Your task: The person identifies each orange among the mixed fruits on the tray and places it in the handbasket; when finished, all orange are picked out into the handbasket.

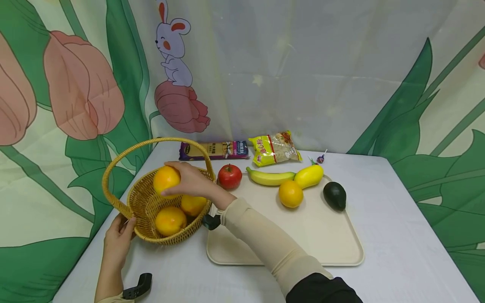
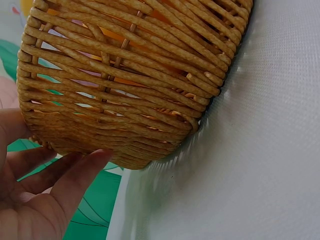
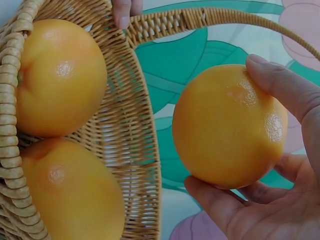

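My right hand grips an orange over the wicker basket, below its arched handle. In the right wrist view, thumb and fingers span this orange, which is held up apart from the fruit inside. Two more orange-yellow fruits lie in the basket: one near the front and one at the right side, partly hidden by my right hand. My left hand holds the basket's left side near the handle's base. In the left wrist view its thumb and fingers are at the woven wall.
Right of the basket lies a cream tray. At its far part are a red apple, banana, yellow fruit, another orange and avocado. Behind lie a purple packet, yellow snack bag and small wrapped item.
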The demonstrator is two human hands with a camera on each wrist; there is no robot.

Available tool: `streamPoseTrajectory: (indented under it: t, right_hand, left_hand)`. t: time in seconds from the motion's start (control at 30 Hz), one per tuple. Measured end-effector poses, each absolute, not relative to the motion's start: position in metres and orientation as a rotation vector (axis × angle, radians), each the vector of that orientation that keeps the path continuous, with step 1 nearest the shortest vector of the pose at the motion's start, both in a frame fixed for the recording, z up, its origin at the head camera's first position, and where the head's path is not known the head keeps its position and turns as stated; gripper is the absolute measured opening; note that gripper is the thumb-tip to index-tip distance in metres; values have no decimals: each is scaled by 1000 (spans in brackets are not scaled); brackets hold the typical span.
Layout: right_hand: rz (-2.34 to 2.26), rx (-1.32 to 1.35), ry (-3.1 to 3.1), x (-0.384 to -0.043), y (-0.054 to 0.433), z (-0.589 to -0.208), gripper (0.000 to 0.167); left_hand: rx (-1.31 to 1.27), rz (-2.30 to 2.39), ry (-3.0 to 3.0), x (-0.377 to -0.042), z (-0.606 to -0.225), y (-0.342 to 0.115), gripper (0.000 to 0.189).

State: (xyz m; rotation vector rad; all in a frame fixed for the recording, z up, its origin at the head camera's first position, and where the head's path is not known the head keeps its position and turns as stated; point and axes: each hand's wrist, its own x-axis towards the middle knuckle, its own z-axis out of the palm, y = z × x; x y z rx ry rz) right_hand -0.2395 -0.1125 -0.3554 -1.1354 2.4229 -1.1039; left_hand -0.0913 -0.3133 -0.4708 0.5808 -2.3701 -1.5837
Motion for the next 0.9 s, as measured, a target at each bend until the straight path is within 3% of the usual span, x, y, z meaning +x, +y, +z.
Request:
streamPoseTrajectory:
  t: [0.9]
  right_hand:
    - [-1014, -1133, 2469, -250, -140, -371, 83]
  left_hand:
    - [592, -1569, -2361, -93, -471, -311, 64]
